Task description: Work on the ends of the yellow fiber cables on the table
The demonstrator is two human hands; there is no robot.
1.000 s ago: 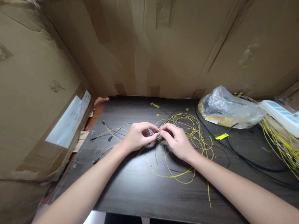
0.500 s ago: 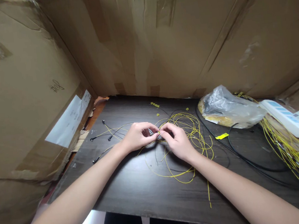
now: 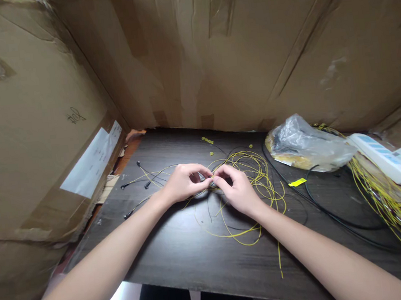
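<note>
My left hand [image 3: 186, 184] and my right hand [image 3: 239, 191] meet fingertip to fingertip above the dark table. My left thumb and forefinger pinch the dark end of a thin wire. Against it, my right thumb and forefinger pinch a small yellow piece, mostly hidden by the fingertips. Loose loops of thin yellow wire [image 3: 270, 181] lie behind and under my right hand. Left of my left hand, several wires end in black connectors [image 3: 147, 185]. Tiny yellow pieces [image 3: 207, 140] lie in a short row beyond my hands, with a single yellow piece [image 3: 211, 153] nearer.
Cardboard walls [image 3: 177, 66] enclose the table [image 3: 182, 247] at the back and sides. On the right are a clear plastic bag [image 3: 307, 143], a white power strip [image 3: 383, 157], a bundle of yellow wires [image 3: 389, 206] and a black cable [image 3: 333, 217] with a yellow tag [image 3: 297, 182].
My two hands stay almost in place, still pinching at the same spot. The right fingertips have shifted very slightly to the left. The things on the table have not moved.
</note>
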